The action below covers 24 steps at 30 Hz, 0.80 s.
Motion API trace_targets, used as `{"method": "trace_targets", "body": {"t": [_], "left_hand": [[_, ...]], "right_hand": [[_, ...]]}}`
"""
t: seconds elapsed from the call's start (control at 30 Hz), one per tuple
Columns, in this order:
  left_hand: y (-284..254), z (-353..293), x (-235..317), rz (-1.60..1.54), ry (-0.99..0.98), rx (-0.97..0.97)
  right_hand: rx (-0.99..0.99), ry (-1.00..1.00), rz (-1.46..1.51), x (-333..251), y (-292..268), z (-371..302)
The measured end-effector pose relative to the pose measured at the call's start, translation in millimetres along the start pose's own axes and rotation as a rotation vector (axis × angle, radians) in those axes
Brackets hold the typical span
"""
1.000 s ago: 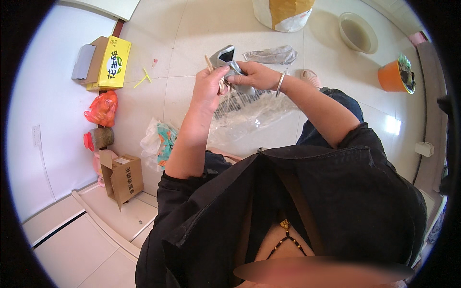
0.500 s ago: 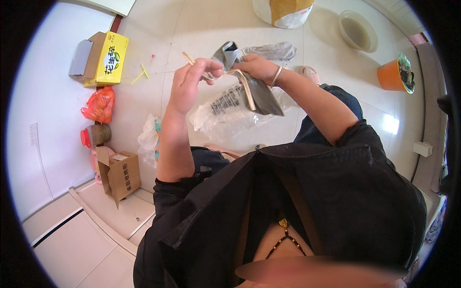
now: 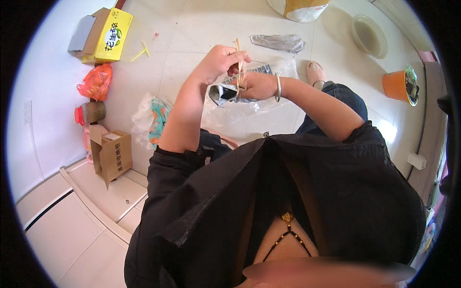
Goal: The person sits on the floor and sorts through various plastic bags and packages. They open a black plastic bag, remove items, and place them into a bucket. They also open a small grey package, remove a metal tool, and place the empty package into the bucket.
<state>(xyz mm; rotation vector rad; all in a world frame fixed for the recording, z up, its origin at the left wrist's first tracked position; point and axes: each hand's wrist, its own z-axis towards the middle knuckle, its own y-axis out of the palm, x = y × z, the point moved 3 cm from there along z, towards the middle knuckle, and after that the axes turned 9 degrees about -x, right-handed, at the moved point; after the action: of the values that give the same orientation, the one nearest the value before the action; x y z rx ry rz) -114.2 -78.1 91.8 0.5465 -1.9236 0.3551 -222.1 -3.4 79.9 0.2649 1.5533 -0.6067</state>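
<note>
Left hand [image 3: 217,61] is curled, fingers pinching the upper part of a thin tan stick [image 3: 238,57] that stands nearly upright. Right hand [image 3: 259,85] is closed around the stick's lower end and also grips a small silver pouch [image 3: 222,93], open mouth facing left, dark inside. Both hands are close together, held up above the floor, roughly centre frame; the stick runs between them. Metal bangle [image 3: 278,87] on the right wrist. Directly under the hands lies a clear plastic bag [image 3: 249,113] on the tiled floor [image 3: 201,29], with a dark printed patch showing just above the right hand. A crumpled grey wrapper [image 3: 281,42] lies further out on the floor, well apart from the hands. Right of that, a foot in a pink slipper [image 3: 315,73]. Left side along the wall: yellow box [image 3: 105,34], orange bag [image 3: 96,81], red-lidded jar [image 3: 89,113], open brown carton [image 3: 111,154]. A bag with teal contents [image 3: 152,120] sits just beside the left forearm. Two yellow sticks [image 3: 140,52] lie near the yellow box. Top right: a shallow basin [image 3: 369,36] and an orange pot [image 3: 398,85], both well away from the hands.
</note>
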Motion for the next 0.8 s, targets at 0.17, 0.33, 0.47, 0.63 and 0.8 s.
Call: {"method": "trace_targets", "body": {"t": [0.17, 0.33, 0.47, 0.63, 0.8], "left_hand": [[-16, 2, -28, -0.044, 0.052, 0.366], [-11, -8, -17, 0.541, 0.039, 0.569], [20, -25, 8, 0.949, 0.325, 0.526], [51, -36, 26, 1.223, 0.709, 0.369], [27, -31, 28, 0.955, 0.814, 0.560]], "right_hand": [[0.370, 0.205, -0.126, -1, -31, -14], [0.678, 0.297, -0.167, 9, -50, -23], [0.774, 0.301, -0.235, 16, -62, -28], [0.813, 0.354, -0.127, 28, -51, -23], [0.497, 0.325, -0.331, 26, -34, -8]]}}
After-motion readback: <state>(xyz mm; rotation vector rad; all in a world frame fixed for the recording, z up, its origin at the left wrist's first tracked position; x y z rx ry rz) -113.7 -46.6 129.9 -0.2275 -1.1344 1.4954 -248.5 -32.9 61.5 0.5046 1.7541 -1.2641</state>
